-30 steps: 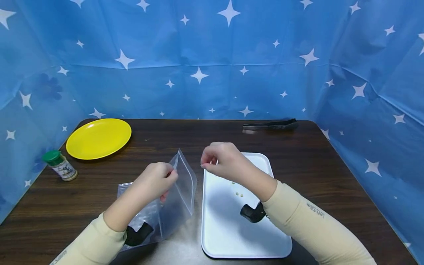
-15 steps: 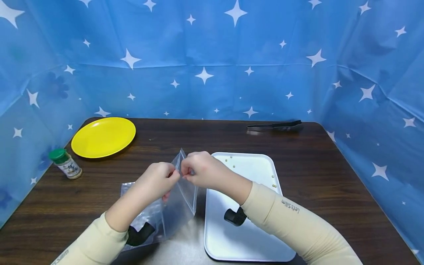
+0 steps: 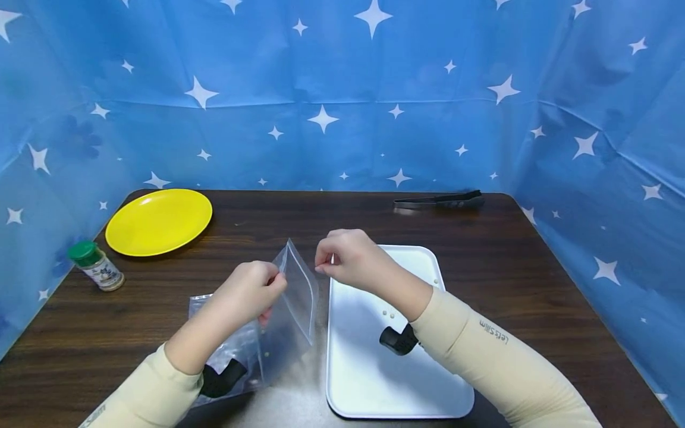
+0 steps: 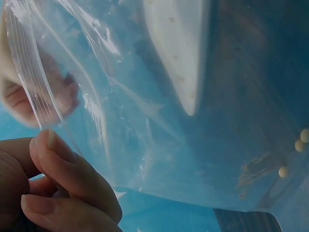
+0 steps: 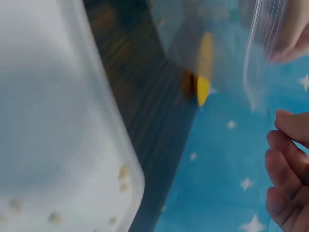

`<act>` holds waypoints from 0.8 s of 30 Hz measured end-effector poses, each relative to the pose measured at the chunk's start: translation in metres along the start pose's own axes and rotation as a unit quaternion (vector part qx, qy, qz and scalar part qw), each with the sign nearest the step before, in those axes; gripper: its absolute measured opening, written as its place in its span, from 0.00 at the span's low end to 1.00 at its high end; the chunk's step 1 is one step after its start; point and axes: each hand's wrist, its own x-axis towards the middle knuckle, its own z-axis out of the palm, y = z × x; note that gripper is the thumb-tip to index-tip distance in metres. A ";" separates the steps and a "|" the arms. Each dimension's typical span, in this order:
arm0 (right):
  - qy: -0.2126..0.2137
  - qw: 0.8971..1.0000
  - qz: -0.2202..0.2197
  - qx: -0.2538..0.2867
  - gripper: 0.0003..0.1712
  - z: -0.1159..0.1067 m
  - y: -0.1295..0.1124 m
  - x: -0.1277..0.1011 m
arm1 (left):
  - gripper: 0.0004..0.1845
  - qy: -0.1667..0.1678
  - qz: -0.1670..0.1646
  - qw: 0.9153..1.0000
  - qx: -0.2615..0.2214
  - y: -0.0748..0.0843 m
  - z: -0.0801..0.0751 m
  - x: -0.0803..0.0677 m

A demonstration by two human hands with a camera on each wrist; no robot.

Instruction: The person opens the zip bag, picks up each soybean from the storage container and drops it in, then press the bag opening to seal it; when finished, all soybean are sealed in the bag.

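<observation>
Just left of the right hand, curled around nothing visible, the clear bag is held, zip edge facing it, by the pinching left hand.

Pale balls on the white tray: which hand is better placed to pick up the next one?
Probably the right hand: it hovers by the white tray with the pale balls, and nothing shows in its grip. The left hand is busy pinching the clear bag near its mouth.
</observation>
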 end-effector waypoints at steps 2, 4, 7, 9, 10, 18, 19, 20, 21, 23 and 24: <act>-0.004 1.000 0.021 -0.014 0.05 -0.003 0.011 -0.006 | 0.16 0.000 0.001 1.000 -0.002 0.000 0.000 0.000; -0.023 0.998 0.057 -0.013 0.05 -0.005 0.022 -0.014 | 0.16 -0.001 0.003 1.000 -0.004 0.001 0.001 0.001; -0.058 0.991 0.117 0.004 0.05 -0.006 0.038 -0.029 | 0.16 -0.004 0.009 1.000 -0.005 0.001 0.002 0.002; -0.079 0.984 0.159 0.016 0.05 -0.005 0.047 -0.039 | 0.16 -0.006 0.011 1.000 -0.005 0.002 0.004 0.003; -0.088 0.981 0.173 0.016 0.06 -0.004 0.051 -0.044 | 0.16 -0.007 0.011 1.000 -0.005 0.002 0.004 0.003; -0.138 0.968 0.208 -0.011 0.09 0.012 0.075 -0.081 | 0.17 -0.011 0.011 1.000 -0.003 0.004 0.004 0.003; -0.141 0.968 0.206 -0.013 0.10 0.013 0.077 -0.084 | 0.17 -0.012 0.010 1.000 -0.004 0.004 0.005 0.003; -0.146 0.967 0.208 -0.014 0.10 0.014 0.077 -0.086 | 0.17 -0.012 0.012 1.000 -0.004 0.004 0.005 0.003; -0.148 0.967 0.208 -0.016 0.10 0.015 0.078 -0.088 | 0.17 -0.013 0.012 1.000 -0.004 0.004 0.005 0.003; -0.148 0.967 0.208 -0.015 0.11 0.017 0.079 -0.091 | 0.17 -0.013 0.013 1.000 -0.004 0.004 0.006 0.004; -0.147 0.967 0.209 -0.013 0.11 0.018 0.079 -0.092 | 0.17 -0.013 0.012 1.000 -0.003 0.004 0.006 0.005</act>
